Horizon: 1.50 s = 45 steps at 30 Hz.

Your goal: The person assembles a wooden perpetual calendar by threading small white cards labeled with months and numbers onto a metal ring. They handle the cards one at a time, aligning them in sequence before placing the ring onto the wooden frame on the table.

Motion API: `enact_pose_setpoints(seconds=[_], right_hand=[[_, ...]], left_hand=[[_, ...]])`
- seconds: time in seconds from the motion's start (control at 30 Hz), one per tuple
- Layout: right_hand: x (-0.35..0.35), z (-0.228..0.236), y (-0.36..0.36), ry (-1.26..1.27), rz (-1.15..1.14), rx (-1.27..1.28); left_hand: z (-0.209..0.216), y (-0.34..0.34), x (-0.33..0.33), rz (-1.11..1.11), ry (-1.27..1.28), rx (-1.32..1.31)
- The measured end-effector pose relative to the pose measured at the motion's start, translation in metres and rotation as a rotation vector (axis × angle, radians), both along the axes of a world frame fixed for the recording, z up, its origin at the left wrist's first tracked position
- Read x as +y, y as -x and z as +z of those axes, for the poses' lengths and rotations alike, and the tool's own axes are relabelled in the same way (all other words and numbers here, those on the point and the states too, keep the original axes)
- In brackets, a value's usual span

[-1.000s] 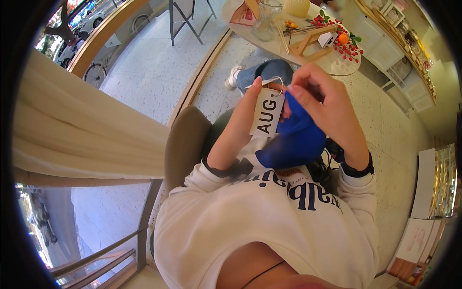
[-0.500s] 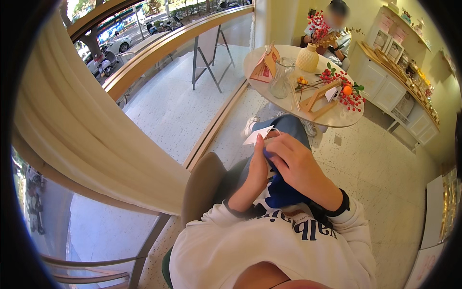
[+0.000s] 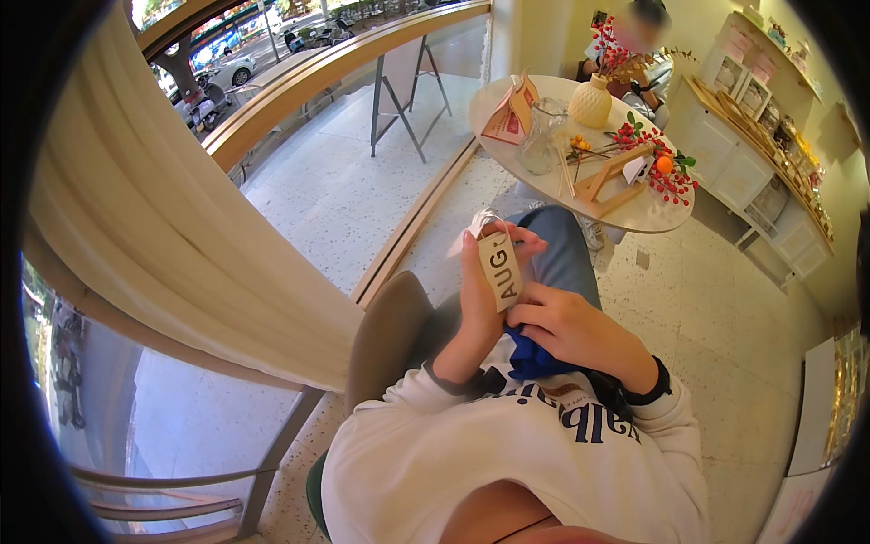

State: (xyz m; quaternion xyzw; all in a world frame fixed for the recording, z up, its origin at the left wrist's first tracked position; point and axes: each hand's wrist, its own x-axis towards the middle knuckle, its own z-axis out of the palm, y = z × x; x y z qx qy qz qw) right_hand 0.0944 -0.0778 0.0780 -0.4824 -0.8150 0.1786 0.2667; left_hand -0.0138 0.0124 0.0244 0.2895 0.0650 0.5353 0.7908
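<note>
My left hand (image 3: 480,295) is raised in front of my lap, holding a small white card (image 3: 500,272) with dark printing by its edge. A thin pale loop shows at the card's top, and another white card (image 3: 464,241) hangs beside it, partly behind my fingers. My right hand (image 3: 580,331) is closed just below the card, its fingertips by the lower corner. Bunched blue cloth (image 3: 536,356) comes out from under my right fingers and hangs in front of my sweatshirt; my hand hides its upper part.
Beyond my knees, a round table (image 3: 648,216) bears a wooden stand (image 3: 609,184), a glass vase (image 3: 540,150), a cream vase (image 3: 591,102) and red-berry stems (image 3: 672,186). Someone (image 3: 654,68) sits behind it. A curtain (image 3: 154,208) and window are at left, a cabinet (image 3: 725,150) at right.
The card has turned so its printed side faces me. My right hand has come down, away from the card's top toward its lower corner. The view has shifted slightly.
</note>
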Motion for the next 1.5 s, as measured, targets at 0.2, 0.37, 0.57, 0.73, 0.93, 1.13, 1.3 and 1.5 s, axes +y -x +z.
enact_pose_setpoints(seconds=[0.2,0.37,0.57,0.73,0.93,1.13,1.3,1.5], right_hand=[[-0.010,0.029,-0.020,-0.013,-0.136,0.145],[0.007,0.026,-0.024,-0.072,-0.316,0.370],[0.013,0.004,-0.010,0.035,0.040,0.210],[0.002,0.023,-0.023,0.216,-0.147,0.323],[0.008,0.047,-0.031,-0.102,-0.284,0.222],[0.021,0.050,-0.030,-0.295,-0.257,-0.132],[0.024,0.052,-0.035,-0.227,-0.200,-0.176],[0.017,0.057,-0.037,-0.314,-0.148,-0.265]], left_hand=[[0.003,0.004,0.001,0.050,-0.030,0.003],[0.001,-0.001,-0.010,0.008,-0.320,0.187],[0.011,0.002,-0.009,0.021,-0.244,0.188],[0.014,0.005,-0.001,-0.001,-0.239,0.131],[0.016,0.005,0.000,-0.071,-0.278,0.189],[0.026,0.011,-0.007,-0.142,-0.339,0.444],[0.026,0.013,-0.006,-0.191,-0.465,0.437],[0.015,0.016,-0.004,-0.182,-0.455,0.467]])
